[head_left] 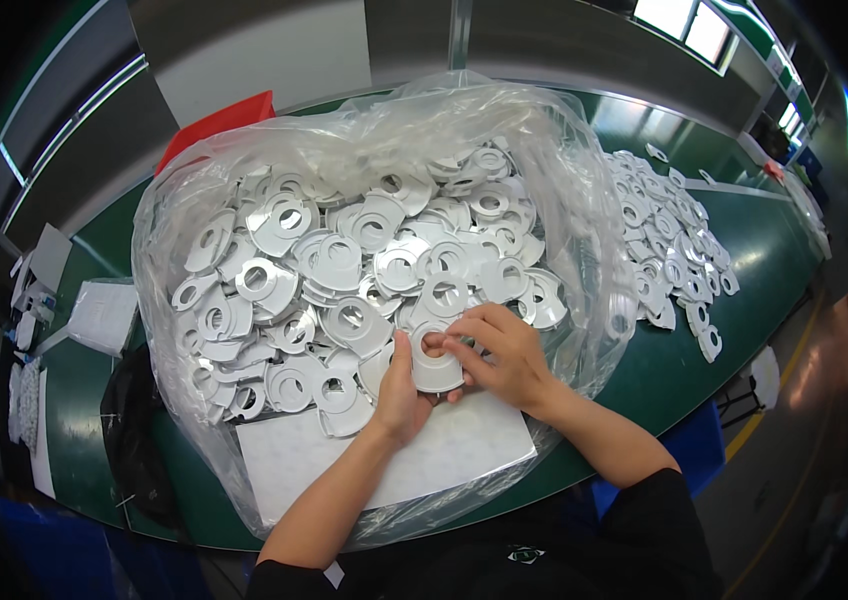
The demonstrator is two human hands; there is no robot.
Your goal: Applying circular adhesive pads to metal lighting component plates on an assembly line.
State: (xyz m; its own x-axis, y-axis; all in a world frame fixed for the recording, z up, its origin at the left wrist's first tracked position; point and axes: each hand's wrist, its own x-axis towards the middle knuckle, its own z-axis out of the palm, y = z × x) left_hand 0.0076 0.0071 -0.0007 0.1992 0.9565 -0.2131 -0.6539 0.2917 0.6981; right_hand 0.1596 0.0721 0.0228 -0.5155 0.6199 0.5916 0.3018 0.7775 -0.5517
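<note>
Between my two hands is a white ring-shaped plastic part (436, 372) with a round hole and a wider flared side. My left hand (402, 398) grips its left edge, thumb upright along the side and fingers underneath. Curled over its right side, my right hand (500, 358) has its fingertips at the hole and rim. Whether the right fingers pinch anything smaller there is hidden. Just beyond my hands lies a heap of similar white parts (349, 262) inside a large clear plastic bag (584, 180). A white sheet (374, 460) lies below my wrists, at the bag's near edge.
More white parts (679, 245) are spread on the green table (644, 390) at the right. A red bin (219, 125) stands behind the bag. At the left are a black bag (139, 450) and a plastic-wrapped white stack (102, 315). A blue bin (684, 450) sits below the right edge.
</note>
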